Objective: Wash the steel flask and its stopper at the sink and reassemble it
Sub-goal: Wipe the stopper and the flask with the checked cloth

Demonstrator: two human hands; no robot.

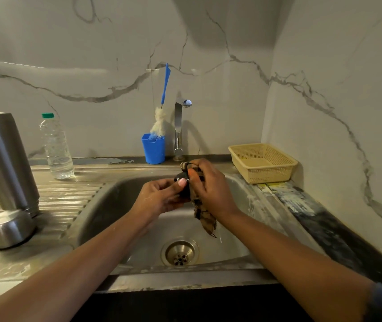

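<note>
We find the black stopper [182, 182] over the basin of the steel sink [115, 201], held between the two hands, above and behind the drain [180, 252]. The left hand [159, 196] grips it from the left, thumb on top and fingers curled underneath. The right hand [211, 189] is closed round a brown checked cloth [205, 219] and presses it against the stopper's right side. One end of the cloth sticks up behind the knuckles, and the other hangs down into the basin, clear of the drain. Much of the stopper is hidden by fingers and cloth, so we cannot tell its full shape.

The steel flask [6, 163] is well apart from the hands, standing on the ribbed drainboard [64, 196] to the left of the basin with its threaded neck down. Its steel cup [11, 228] sits rim down just in front of it; we cannot tell whether the two touch.

Further back on the bench [324, 224] a clear plastic bottle [57, 149] with a green cap stands upright near the wall. Behind the basin a blue holder [153, 148] carries a bottle brush [165, 84] with a blue handle, its pale head resting in the holder, and just to its right stands the tap [179, 122], its spout turned toward the sink. A pale yellow perforated basket [264, 173] sits at the basin's far right corner, against the marble-patterned wall.
</note>
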